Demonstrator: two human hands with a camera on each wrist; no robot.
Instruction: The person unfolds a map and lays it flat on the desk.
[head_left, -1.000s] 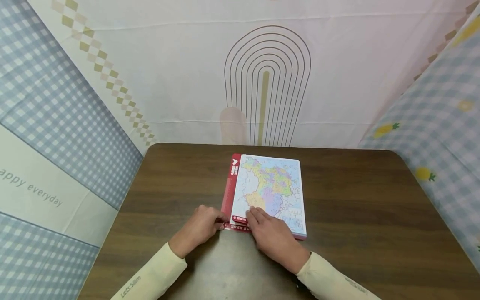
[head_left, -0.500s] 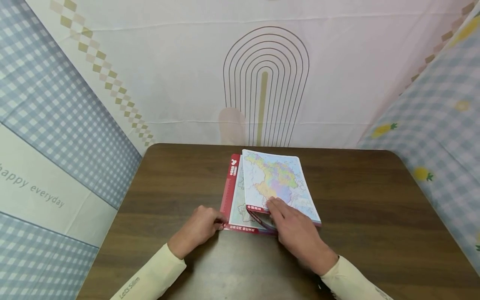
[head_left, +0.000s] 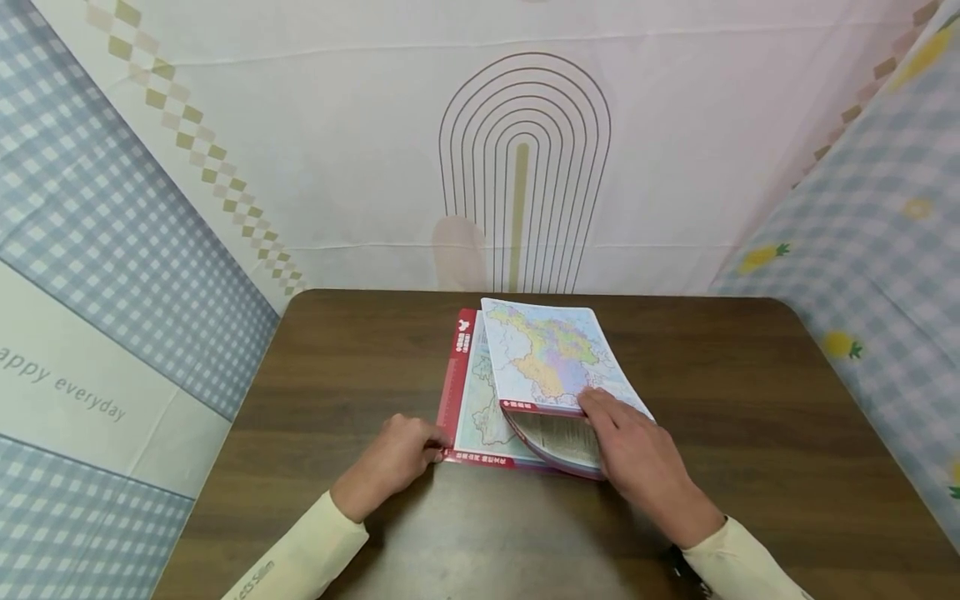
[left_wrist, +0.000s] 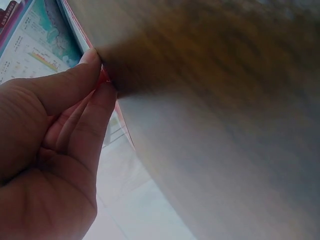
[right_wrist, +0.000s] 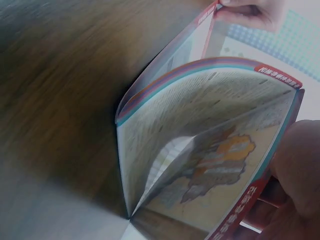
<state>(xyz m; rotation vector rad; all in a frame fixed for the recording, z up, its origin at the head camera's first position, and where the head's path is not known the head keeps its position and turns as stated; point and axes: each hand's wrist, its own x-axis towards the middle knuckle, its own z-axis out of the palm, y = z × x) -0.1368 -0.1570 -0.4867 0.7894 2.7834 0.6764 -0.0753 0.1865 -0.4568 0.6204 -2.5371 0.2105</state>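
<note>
A folded map (head_left: 551,354) lies partly opened on the table, its top panel a colourful map with a red label strip. Beneath the raised layers, a pale green map panel (head_left: 480,417) with a red border lies flat. My left hand (head_left: 397,458) pinches the border's near left corner; thumb and forefinger meet at the edge in the left wrist view. My right hand (head_left: 637,450) grips the near right side of the top panel, which tilts up. In the right wrist view, the raised layers (right_wrist: 210,165) spread into a wedge, and printed text and an orange map show inside.
The brown wooden table (head_left: 360,358) has rounded far corners. A white patterned cloth (head_left: 360,167) hangs behind its far edge. Blue checked cloths (head_left: 142,167) stand at the left and right sides.
My right hand has moved right, drawing the upper layers of the map rightward and lifting their near edge. More of the green panel shows. My left hand has stayed at the corner.
</note>
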